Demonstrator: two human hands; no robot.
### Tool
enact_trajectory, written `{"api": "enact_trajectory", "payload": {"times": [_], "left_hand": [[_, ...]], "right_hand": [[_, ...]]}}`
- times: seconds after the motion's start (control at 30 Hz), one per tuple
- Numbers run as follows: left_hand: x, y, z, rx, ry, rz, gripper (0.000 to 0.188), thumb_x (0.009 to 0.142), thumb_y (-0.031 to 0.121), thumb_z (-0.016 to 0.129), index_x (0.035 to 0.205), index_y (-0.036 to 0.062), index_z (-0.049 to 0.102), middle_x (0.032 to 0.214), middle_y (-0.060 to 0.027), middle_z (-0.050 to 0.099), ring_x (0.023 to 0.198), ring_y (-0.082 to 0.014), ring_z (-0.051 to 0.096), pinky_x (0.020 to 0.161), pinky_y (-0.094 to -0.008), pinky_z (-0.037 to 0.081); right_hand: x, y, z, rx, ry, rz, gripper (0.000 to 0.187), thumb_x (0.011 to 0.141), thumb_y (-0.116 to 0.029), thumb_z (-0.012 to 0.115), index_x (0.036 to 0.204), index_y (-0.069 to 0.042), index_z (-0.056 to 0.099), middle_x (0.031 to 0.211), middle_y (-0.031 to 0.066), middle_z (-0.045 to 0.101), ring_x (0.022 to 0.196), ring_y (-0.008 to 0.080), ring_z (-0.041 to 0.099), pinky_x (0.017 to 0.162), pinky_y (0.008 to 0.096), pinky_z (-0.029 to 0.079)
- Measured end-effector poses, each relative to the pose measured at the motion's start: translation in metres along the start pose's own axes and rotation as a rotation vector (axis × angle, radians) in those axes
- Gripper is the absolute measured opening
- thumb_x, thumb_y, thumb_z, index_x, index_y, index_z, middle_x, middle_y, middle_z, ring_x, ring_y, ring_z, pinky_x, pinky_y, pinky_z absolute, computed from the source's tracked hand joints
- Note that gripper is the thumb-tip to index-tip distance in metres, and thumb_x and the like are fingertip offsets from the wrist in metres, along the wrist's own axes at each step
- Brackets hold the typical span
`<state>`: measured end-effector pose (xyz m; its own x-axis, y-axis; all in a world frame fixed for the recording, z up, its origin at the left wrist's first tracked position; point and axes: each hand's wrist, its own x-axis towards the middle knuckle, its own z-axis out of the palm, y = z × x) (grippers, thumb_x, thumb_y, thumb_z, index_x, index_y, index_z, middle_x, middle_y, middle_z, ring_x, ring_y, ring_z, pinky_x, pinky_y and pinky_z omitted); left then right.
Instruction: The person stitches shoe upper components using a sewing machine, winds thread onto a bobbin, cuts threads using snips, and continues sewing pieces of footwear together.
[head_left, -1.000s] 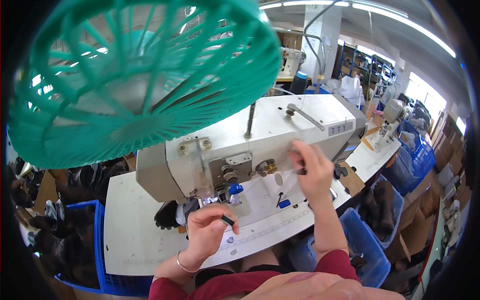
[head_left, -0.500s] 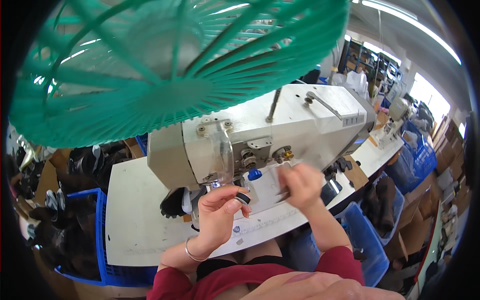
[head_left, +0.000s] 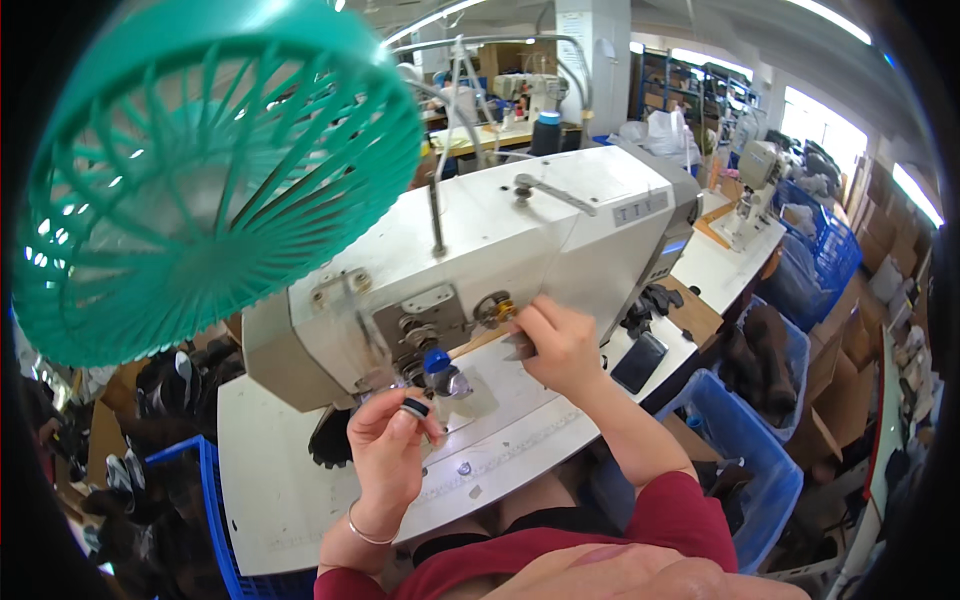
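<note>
My left hand (head_left: 385, 440) is closed, pinching a bobbin (head_left: 415, 407) wound with dark thread. It is held over the front of the white table (head_left: 310, 480), below the sewing machine's head (head_left: 470, 240). Close to the machine's face, my right hand (head_left: 560, 345) is closed, its fingertips beside a brass-coloured round part (head_left: 493, 310). A small dark metal piece (head_left: 520, 347) sticks out of this hand; its kind is hard to make out. Between the hands is a blue knob (head_left: 437, 361) on the machine.
A green fan (head_left: 210, 200) looms over the left of the machine. A phone (head_left: 640, 362) and dark scraps (head_left: 655, 305) lie on the right of the table. Blue bins (head_left: 745, 490) stand at the right, and a blue crate (head_left: 215, 500) at the left.
My view has shifted, so the fan covers less of the machine. The right hand, blurred before, is now at the brass-coloured part. The left hand keeps hold of the bobbin.
</note>
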<state>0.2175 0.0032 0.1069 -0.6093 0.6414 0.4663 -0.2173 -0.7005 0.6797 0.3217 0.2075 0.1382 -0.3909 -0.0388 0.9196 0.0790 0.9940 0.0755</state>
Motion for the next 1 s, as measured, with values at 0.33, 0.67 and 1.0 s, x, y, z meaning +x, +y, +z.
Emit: {"api": "enact_trajectory", "payload": {"times": [0.33, 0.67, 1.0], "left_hand": [[-0.001, -0.001, 0.004, 0.006, 0.021, 0.000, 0.020, 0.084, 0.005, 0.060, 0.103, 0.0030, 0.063, 0.087, -0.0144, 0.064, 0.065, -0.0233, 0.061, 0.054, -0.0319, 0.049], [-0.009, 0.000, 0.009, 0.094, 0.004, -0.096, 0.018, 0.080, 0.003, 0.060, 0.097, -0.0034, 0.063, 0.086, -0.0135, 0.064, 0.064, -0.0208, 0.060, 0.055, -0.0298, 0.050], [-0.006, 0.007, 0.012, 0.134, -0.288, -0.289, 0.021, 0.084, -0.003, 0.060, 0.105, -0.0010, 0.062, 0.100, -0.0122, 0.062, 0.080, -0.0169, 0.063, 0.067, -0.0285, 0.054]], "right_hand": [[-0.009, -0.008, 0.015, 0.084, 0.131, 0.028, 0.017, 0.065, -0.005, 0.070, 0.075, -0.006, 0.057, 0.060, 0.0048, 0.049, 0.046, 0.0203, 0.051, 0.042, 0.0309, 0.038], [-0.010, -0.005, 0.018, -0.094, 0.052, 0.136, 0.016, 0.069, -0.008, 0.069, 0.075, -0.007, 0.054, 0.067, 0.0066, 0.051, 0.051, 0.0256, 0.053, 0.045, 0.0353, 0.041], [0.122, 0.077, -0.101, 0.013, -0.323, 0.468, 0.030, 0.093, -0.029, 0.052, 0.095, -0.003, 0.067, 0.079, -0.0003, 0.059, 0.063, 0.0088, 0.045, 0.061, 0.0245, 0.035]]}}
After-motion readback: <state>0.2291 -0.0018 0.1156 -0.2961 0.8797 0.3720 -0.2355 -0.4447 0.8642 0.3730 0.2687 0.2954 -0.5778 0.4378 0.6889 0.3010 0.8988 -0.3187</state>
